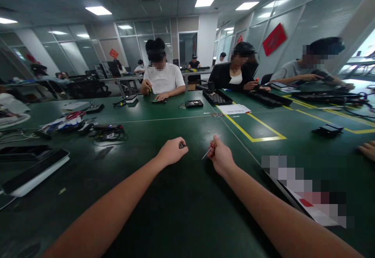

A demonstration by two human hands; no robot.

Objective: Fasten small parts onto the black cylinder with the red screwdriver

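Note:
Both my forearms reach forward over the dark green table [181, 195]. My left hand [172, 151] is closed in a loose fist and pinches a small dark part [182, 146] at its fingertips. My right hand [220, 155] is closed around a small screwdriver [208, 152] with a reddish handle; its thin metal shaft points left toward the left hand. The two hands hover close together, a short gap between them, just above the table.
Black-and-white flat devices [32, 172] lie at the left edge, with cables and tools [99, 131] behind them. Yellow tape lines [258, 131] mark the table to the right. A blurred paper [310, 199] lies near my right arm. Three people work at the far side with trays [217, 97] and keyboards.

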